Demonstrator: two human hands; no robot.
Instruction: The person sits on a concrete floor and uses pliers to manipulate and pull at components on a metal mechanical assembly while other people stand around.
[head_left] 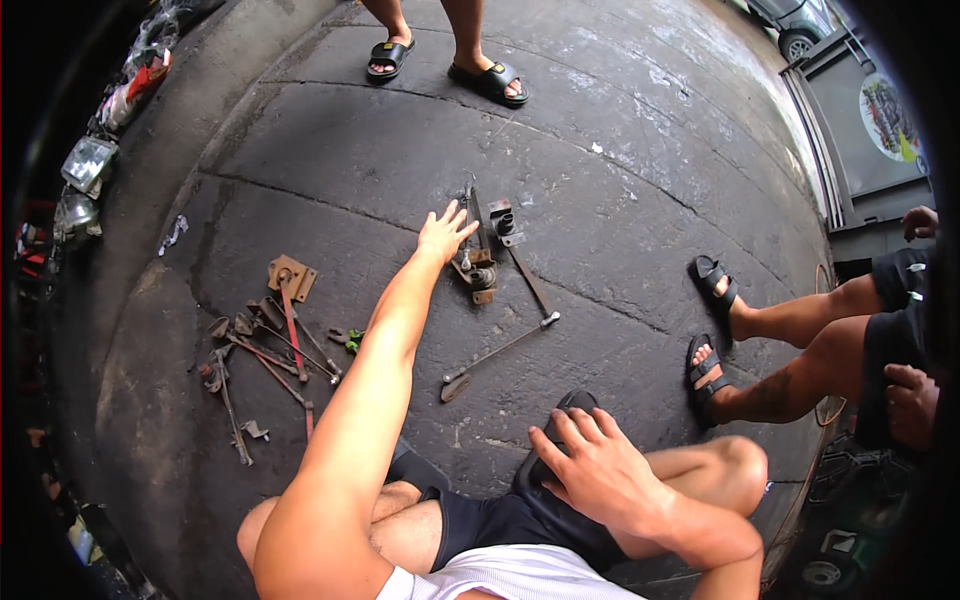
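My left hand (446, 234) reaches out, fingers apart, over a metal linkage (480, 275) with a rusty bracket, touching or just above it; I cannot tell which. Beside it lies another linkage (530, 275) with a black pivot and a long thin jointed rod. Left of my forearm, a heap of rusty metal rods (290, 333), some red, with a square rusty plate (293, 279), lies on the concrete floor. A small green object (353, 340) is partly behind my forearm. My right hand (590, 465) is open with loosely bent fingers, over the dark sandal at my foot.
A standing person's feet in black sandals (488, 80) are at the top. A seated person's legs (790, 400) are at the right. Assorted lamps and clutter (88, 160) line the left edge. A grey gate (860, 200) and a car (795, 30) are at upper right.
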